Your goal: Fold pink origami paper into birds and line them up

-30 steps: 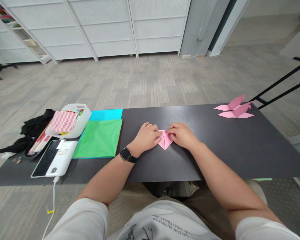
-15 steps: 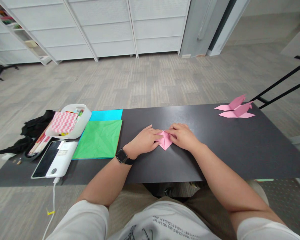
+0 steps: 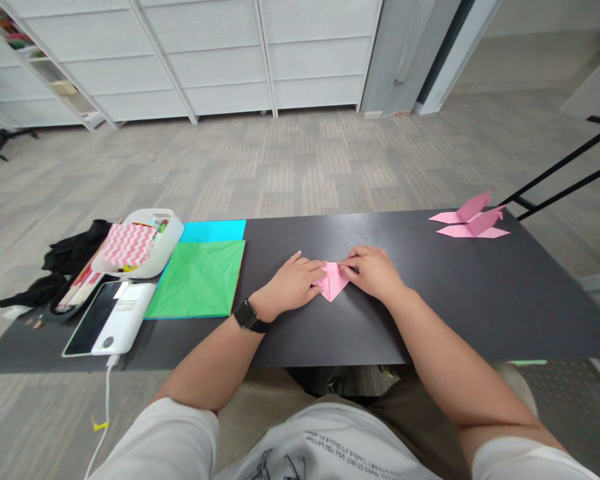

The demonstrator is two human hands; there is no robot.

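Note:
A small piece of pink origami paper (image 3: 333,283), folded to a downward point with creases on its face, lies on the dark table in front of me. My left hand (image 3: 295,285) rests on its left side, fingers stretched out and pressing the paper against the table. At the upper right corner, my right hand (image 3: 373,272) pinches the paper's edge between thumb and fingers. Both hands cover parts of the paper's sides. Two folded pink paper birds (image 3: 484,224) stand at the table's far right.
Left of my hands lie green paper sheets (image 3: 200,280) over blue paper (image 3: 215,231). Farther left are a white basket (image 3: 167,243) with a pink zigzag-patterned item, a phone (image 3: 93,320), a white power bank (image 3: 126,320) with a cable, and black cloth (image 3: 77,248).
My right hand has shifted slightly, and a little more of the paper's upper right shows. The left hand stays almost in place on the paper.

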